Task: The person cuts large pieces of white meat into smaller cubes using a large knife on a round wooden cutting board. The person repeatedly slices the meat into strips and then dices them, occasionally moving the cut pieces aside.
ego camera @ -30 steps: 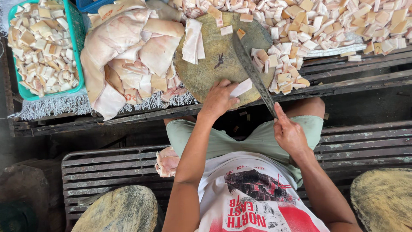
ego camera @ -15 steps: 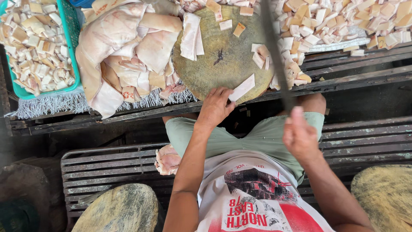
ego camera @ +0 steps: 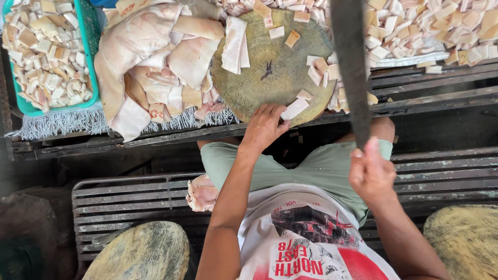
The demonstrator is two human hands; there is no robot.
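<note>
Currently: left hand (ego camera: 264,127) is pinning a pale strip (ego camera: 294,109) flat at the near edge of the round chopping block (ego camera: 270,67), fingers spread to steady it. Right hand (ego camera: 371,173) is gripping a cleaver (ego camera: 350,67), fist pressed closed, blade raised over the block. Cut pieces (ego camera: 430,26) are lying heaped beyond; uncut slabs (ego camera: 150,62) are waiting alongside.

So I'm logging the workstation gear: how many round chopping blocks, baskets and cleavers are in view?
Round chopping blocks: 3
Green basket: 1
Cleaver: 1, raised in the right hand
Total: 5
</note>
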